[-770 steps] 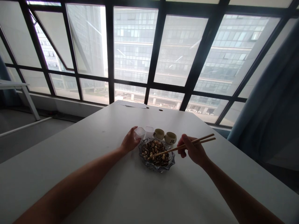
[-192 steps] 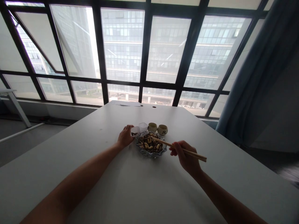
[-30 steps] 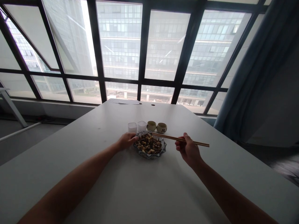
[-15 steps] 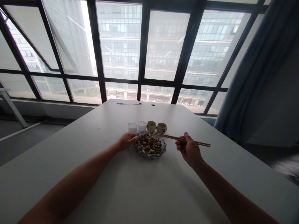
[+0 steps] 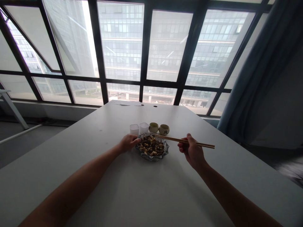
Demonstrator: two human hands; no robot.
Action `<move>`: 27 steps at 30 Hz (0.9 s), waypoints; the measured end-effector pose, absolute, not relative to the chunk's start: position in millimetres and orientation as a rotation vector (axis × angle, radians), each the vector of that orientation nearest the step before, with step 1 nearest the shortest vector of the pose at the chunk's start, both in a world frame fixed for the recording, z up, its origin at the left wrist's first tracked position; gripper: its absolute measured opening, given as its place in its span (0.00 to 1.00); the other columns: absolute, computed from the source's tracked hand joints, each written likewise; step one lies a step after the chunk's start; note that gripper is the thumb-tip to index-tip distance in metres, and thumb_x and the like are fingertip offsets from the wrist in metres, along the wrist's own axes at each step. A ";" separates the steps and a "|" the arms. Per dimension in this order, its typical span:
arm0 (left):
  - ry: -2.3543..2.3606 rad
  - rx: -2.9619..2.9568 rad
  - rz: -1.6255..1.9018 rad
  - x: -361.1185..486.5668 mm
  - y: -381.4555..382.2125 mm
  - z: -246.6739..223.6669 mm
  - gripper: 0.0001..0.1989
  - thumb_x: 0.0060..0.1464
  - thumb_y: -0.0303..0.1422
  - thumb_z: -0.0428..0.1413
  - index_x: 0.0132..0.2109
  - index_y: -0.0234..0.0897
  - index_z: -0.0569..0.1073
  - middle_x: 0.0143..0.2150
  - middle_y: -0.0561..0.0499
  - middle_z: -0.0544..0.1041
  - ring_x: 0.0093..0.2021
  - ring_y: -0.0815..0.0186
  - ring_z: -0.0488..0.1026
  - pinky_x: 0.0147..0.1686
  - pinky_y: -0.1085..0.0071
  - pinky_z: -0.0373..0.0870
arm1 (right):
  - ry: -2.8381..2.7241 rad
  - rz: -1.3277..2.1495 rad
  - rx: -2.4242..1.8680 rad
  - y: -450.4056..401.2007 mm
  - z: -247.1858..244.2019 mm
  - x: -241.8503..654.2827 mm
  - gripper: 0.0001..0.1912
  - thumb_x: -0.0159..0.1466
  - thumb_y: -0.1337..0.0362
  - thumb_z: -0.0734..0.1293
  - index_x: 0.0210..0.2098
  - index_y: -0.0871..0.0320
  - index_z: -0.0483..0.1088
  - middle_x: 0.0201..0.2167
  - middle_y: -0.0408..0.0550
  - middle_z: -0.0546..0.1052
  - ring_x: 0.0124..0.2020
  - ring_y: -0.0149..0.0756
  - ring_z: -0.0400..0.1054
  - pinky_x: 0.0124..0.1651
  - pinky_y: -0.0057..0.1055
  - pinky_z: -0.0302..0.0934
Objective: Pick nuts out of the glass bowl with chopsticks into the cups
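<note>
1. Rested the left hand point(image 5: 129, 142) on the glass bowl point(image 5: 151, 158) at nine o'clock, thumb over the rim; held the chopsticks point(image 5: 171, 138) in the right hand point(image 5: 192, 149), well apart at three o'clock. Set the bowl on the table point(image 5: 146, 192), upright, heaped with nuts and seeds point(image 5: 151, 147); took twelve o'clock as the window side throughout.
2. Pointed the chopstick tips at the bowl's twelve o'clock edge. Could not tell whether anything lay between them.
3. Risked, in judgement, a dropped nut through smooth shells, narrow tips and a grip far back along the sticks.
4. Risked spilled seeds at the edge through a high heap and a sideways sweep.
5. Risked a tilted or sliding bowl through uneven thumb pressure at nine o'clock.
6. Risked a knocked cup through close spacing: stood the clear cups point(image 5: 134, 129) at ten to eleven o'clock, near the left fingers, and the pottery cups point(image 5: 164, 131) at twelve to one, just beyond the tips.
7. Counted two hands, two chopsticks, one bowl, two clear cups and two pottery cups; left nuts and seeds uncounted, being too small and overlapped.
</note>
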State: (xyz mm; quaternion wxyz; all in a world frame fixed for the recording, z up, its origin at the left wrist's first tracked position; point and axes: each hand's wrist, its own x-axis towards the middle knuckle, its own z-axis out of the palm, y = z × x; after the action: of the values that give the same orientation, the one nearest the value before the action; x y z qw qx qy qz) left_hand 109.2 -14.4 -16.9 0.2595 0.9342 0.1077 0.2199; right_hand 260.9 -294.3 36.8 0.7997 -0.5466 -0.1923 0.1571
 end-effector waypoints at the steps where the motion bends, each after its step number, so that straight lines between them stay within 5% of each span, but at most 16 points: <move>1: 0.311 2.546 0.607 109.1 -15.1 -16.3 0.21 0.55 0.46 0.46 0.21 0.36 0.61 0.18 0.57 0.57 0.22 0.72 0.53 0.25 0.72 0.46 | -0.475 0.287 -1.213 -295.7 37.3 259.6 0.25 0.59 0.43 0.70 0.25 0.59 0.69 0.15 0.48 0.75 0.13 0.31 0.66 0.16 0.25 0.61; 5: 0.375 2.593 0.636 108.9 -17.6 -13.8 0.22 0.54 0.45 0.46 0.19 0.36 0.59 0.18 0.57 0.52 0.21 0.74 0.50 0.25 0.72 0.45 | -0.845 0.022 -1.403 -304.9 42.8 249.5 0.27 0.62 0.39 0.66 0.26 0.59 0.70 0.17 0.48 0.76 0.14 0.33 0.68 0.17 0.27 0.62; 12: 0.394 2.586 0.581 108.9 -19.2 -13.4 0.23 0.55 0.46 0.44 0.19 0.36 0.58 0.18 0.57 0.52 0.22 0.73 0.51 0.25 0.71 0.45 | -1.454 -0.297 -1.530 -320.7 51.1 237.5 0.24 0.69 0.48 0.62 0.24 0.57 0.71 0.18 0.47 0.76 0.17 0.30 0.69 0.20 0.25 0.62; 27: 0.363 2.579 0.523 106.9 -20.0 -10.2 0.24 0.57 0.47 0.42 0.21 0.36 0.61 0.19 0.56 0.56 0.23 0.71 0.54 0.26 0.71 0.48 | -1.510 -0.428 -1.496 -322.0 49.4 246.2 0.20 0.72 0.57 0.60 0.27 0.57 0.71 0.19 0.46 0.77 0.17 0.30 0.70 0.20 0.24 0.64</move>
State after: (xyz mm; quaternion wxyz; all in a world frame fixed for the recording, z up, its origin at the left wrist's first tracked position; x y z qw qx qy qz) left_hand 106.9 -20.0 -10.2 0.2404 0.9423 0.1326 0.1913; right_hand 246.2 -322.0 49.4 0.4679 -0.6098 -0.6155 -0.1744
